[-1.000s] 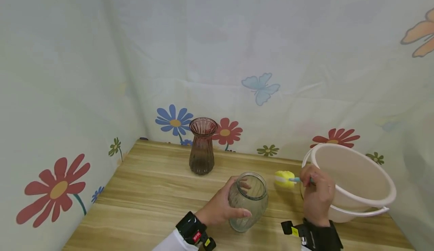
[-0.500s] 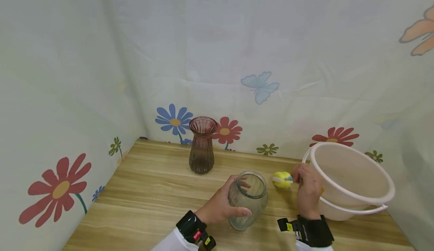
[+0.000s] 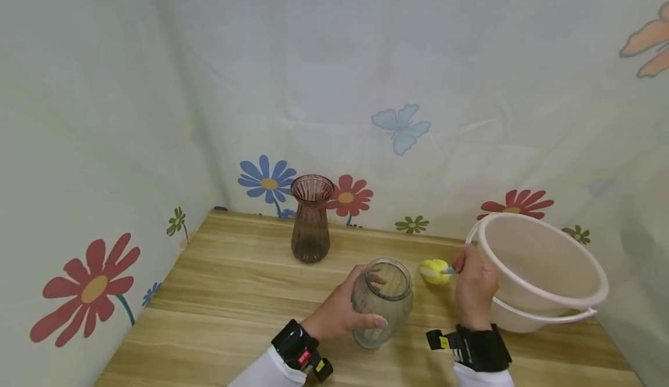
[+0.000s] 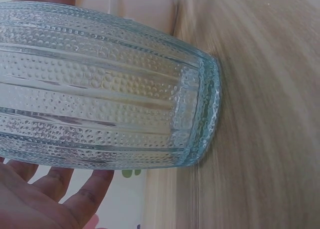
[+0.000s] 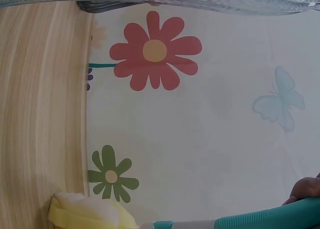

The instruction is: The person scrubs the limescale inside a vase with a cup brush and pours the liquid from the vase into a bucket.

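My left hand [image 3: 342, 308] grips a clear, ribbed glass vase [image 3: 393, 316] around its side, thumb across the front and fingers behind. The vase stands upright with its wide mouth facing up. Its dimpled glass [image 4: 100, 84] fills much of the left wrist view, base right at the wood. To the right, my right hand [image 3: 474, 288] holds a sponge brush by its teal-and-white handle [image 5: 270, 216]. The brush's yellow-and-white sponge head [image 3: 435, 272] points left, low over the table and apart from the vase. Most of the handle is hidden in the hand in the head view.
A purplish fluted glass vase [image 3: 310, 233] stands farther back on the wooden table [image 3: 240, 271]. At the right is a pale bucket [image 3: 543, 304] with its handle lowered, close beside my right hand. A flower-printed curtain [image 3: 313, 85] hangs behind and along the sides.
My right hand has shifted a little left with the sponge brush, away from the bucket and toward the clear vase. The left hand keeps its grip in the same place.
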`<state>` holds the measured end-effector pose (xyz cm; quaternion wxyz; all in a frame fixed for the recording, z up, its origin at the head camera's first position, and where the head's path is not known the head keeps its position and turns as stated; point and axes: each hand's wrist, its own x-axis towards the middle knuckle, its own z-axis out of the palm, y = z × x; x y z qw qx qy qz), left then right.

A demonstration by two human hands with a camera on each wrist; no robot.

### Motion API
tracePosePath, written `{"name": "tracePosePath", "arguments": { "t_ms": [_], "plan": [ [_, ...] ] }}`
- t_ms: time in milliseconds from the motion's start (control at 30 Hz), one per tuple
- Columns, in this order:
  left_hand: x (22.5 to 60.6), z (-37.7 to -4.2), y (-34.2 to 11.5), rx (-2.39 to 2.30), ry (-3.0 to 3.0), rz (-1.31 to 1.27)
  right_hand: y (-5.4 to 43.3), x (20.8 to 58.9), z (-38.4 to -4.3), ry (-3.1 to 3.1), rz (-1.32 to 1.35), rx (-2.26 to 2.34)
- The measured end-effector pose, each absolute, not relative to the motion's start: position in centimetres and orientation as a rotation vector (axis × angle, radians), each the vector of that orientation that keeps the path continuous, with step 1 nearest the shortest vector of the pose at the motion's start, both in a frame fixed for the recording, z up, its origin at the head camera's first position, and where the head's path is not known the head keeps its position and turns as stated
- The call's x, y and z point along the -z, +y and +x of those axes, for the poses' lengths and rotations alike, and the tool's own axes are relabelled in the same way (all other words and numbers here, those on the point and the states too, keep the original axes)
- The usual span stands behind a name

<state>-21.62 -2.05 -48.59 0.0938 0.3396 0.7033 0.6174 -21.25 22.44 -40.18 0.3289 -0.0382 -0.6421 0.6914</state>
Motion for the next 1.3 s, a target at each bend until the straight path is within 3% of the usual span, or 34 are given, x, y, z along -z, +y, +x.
{"name": "tracePosePath", "arguments": {
  "t_ms": [467, 700, 867, 1300],
  "plan": [
    [48.3, -21.6, -2.4, -1.81, 2.144, 0.976, 22.9, 40.1, -21.2, -1.788, -0.226, -1.747],
    [47.9, -21.9, -2.3, -1.787, 2.159, 0.974, 24.8, 40.2, -18.5, -2.045, -0.086, -1.727],
    [47.7, -21.9, -2.2, -1.779, 2.165, 0.975, 26.1, 40.6, -16.5, -2.196, -0.146, -1.704],
    [48.2, -21.7, -2.1, -1.776, 2.17, 0.984, 29.4, 42.4, -12.5, -2.583, -0.045, -1.193]
  ]
}}
